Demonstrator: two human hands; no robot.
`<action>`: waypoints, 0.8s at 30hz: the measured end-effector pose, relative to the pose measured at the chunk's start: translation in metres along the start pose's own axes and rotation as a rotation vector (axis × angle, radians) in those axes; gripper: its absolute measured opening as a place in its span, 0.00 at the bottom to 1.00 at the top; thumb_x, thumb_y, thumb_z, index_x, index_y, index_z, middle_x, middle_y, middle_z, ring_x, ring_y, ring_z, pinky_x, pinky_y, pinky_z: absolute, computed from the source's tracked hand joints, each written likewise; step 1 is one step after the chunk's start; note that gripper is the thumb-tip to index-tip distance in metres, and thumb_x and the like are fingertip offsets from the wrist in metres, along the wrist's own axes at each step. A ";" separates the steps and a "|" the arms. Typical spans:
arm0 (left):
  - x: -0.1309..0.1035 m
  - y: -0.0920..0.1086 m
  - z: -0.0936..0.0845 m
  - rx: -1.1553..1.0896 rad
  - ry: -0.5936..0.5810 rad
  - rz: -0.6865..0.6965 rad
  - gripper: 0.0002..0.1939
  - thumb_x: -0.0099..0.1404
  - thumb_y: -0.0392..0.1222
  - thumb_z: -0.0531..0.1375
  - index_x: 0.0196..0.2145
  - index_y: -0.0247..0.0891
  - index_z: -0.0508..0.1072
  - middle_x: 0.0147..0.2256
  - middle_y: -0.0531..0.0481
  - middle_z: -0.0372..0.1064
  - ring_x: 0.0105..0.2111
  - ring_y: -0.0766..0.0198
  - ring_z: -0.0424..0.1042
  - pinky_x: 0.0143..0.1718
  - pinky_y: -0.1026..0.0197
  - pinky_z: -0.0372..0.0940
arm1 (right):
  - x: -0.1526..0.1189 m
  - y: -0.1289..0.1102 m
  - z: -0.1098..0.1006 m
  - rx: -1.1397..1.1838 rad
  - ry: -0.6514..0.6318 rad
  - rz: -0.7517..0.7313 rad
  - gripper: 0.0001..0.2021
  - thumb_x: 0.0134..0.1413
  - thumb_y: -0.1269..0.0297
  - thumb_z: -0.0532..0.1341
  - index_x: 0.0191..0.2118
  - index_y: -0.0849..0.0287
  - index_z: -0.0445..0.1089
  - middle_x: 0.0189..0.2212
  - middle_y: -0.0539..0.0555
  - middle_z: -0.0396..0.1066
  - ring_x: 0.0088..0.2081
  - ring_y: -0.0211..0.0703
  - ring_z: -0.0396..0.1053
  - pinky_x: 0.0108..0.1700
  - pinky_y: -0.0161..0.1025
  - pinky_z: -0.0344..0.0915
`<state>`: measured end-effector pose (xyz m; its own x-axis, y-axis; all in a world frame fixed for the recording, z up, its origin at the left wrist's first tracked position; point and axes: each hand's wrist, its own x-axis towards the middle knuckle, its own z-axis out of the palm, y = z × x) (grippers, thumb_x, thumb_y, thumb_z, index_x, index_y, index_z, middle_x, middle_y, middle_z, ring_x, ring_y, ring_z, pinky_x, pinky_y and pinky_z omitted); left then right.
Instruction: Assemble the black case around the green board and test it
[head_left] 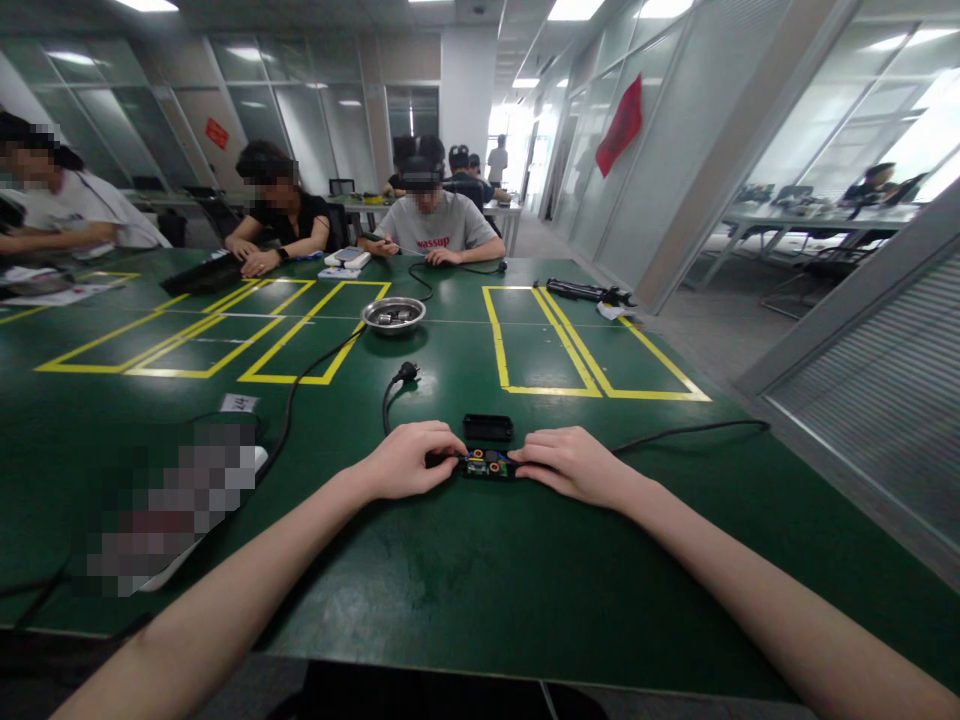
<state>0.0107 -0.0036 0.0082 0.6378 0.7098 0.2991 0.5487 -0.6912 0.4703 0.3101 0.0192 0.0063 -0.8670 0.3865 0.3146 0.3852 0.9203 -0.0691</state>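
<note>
A small open black case (487, 464) with a circuit board, wires and copper-coloured rings inside lies on the green table in front of me. My left hand (420, 458) pinches its left end, where a black cable enters. At the right end, the closed fingers of my right hand (562, 462) grip the case by the other cable. Just behind sits a separate black cover (488, 428), hollow side up, touched by neither hand. The left cable curves back to a black plug (407, 372). Another black cable (690, 430) runs off to the right.
A metal bowl (394, 316) with small metal parts stands beyond the plug. A pixelated object with a white edge (180, 510) lies at the left. Yellow tape (551, 391) marks the green table (420, 590). Several people sit across it. A black tool-like item (585, 291) rests at far right.
</note>
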 end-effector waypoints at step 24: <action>0.001 -0.001 0.004 0.014 0.101 0.019 0.09 0.68 0.37 0.58 0.38 0.38 0.80 0.36 0.47 0.78 0.37 0.60 0.76 0.42 0.61 0.69 | 0.007 -0.001 0.016 0.207 0.300 0.289 0.13 0.66 0.64 0.56 0.47 0.57 0.78 0.35 0.56 0.74 0.34 0.44 0.71 0.38 0.41 0.69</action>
<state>0.0131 -0.0027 0.0054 0.5913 0.7058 0.3902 0.5448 -0.7063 0.4521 0.2986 0.0224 -0.0065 -0.5923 0.6218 0.5124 0.4996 0.7824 -0.3719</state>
